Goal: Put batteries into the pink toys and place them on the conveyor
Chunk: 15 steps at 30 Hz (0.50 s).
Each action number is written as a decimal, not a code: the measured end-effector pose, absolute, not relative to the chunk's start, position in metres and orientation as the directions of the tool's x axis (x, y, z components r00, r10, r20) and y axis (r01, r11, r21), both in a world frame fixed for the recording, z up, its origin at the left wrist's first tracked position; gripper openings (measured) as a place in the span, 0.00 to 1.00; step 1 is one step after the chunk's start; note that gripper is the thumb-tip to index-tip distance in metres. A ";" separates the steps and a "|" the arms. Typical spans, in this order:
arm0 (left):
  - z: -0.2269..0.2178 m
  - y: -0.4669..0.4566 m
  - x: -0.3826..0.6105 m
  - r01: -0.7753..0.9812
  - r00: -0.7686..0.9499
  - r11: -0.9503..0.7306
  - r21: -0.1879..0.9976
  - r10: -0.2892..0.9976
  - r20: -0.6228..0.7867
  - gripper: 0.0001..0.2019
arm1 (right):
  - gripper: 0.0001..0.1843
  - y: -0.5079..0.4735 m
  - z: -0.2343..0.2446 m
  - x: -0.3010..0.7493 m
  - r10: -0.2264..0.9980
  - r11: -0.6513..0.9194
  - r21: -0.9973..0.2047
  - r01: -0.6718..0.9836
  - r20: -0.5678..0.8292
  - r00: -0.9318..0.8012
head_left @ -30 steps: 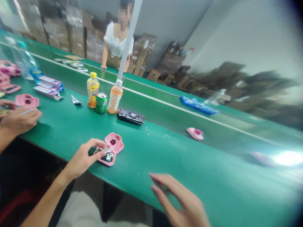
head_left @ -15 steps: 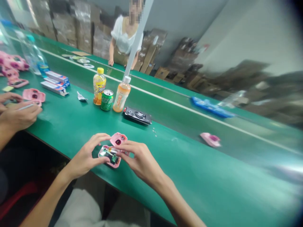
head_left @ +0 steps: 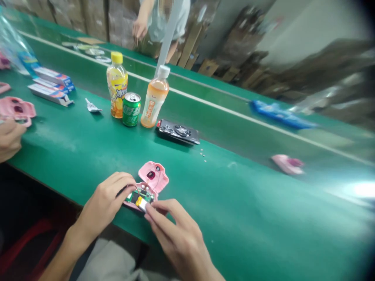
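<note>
A pink plastic case (head_left: 162, 180) lies opened on the green table, its lid half tipped away from me and joined by a thin wire. In the lower half sits a green circuit board (head_left: 146, 194). My right hand (head_left: 178, 228) pinches a small silvery battery (head_left: 143, 204) with yellow tape at one end, held over the near edge of the board. My left hand (head_left: 109, 199) is at the case's left side, thumb and forefinger closed together by the board's edge; what lies between those fingertips is too small to make out.
Beyond the case stand a yellow-capped bottle (head_left: 117, 88), a green can (head_left: 131, 109), an orange drink bottle (head_left: 155, 97) and a black phone-like device (head_left: 178, 132). A co-worker's hand (head_left: 10, 138) works at left; another person (head_left: 164, 23) stands across the conveyor belt, where a pink case (head_left: 288, 164) lies.
My right hand has drawn the battery toward me, to the near edge of the case. My left fingers have closed from a wide spread. The view has tilted down and come closer.
</note>
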<state>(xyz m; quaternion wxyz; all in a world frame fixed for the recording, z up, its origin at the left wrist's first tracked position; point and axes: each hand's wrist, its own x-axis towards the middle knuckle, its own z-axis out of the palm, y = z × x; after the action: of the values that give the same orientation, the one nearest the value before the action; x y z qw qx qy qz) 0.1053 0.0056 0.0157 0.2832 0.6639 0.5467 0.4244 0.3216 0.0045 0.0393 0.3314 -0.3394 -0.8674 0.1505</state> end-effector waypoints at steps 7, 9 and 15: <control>0.015 0.003 0.108 0.533 0.019 -0.226 0.815 0.967 0.255 0.09 | 0.11 0.005 0.036 0.317 0.705 0.707 -0.522 0.477 0.467 -0.533; 0.015 0.003 0.107 0.525 0.009 -0.211 0.825 0.970 0.243 0.10 | 0.11 0.005 0.036 0.318 0.694 0.718 -0.504 0.480 0.474 -0.541; 0.014 0.005 0.108 0.525 0.007 -0.228 0.820 0.965 0.264 0.09 | 0.12 0.005 0.038 0.320 0.733 0.674 -0.577 0.460 0.447 -0.513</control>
<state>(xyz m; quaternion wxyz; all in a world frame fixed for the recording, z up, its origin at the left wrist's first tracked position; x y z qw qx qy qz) 0.1082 0.0051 0.0142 0.2604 0.6602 0.5640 0.4221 0.3199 0.0047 0.0380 0.3457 -0.3521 -0.8471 0.1971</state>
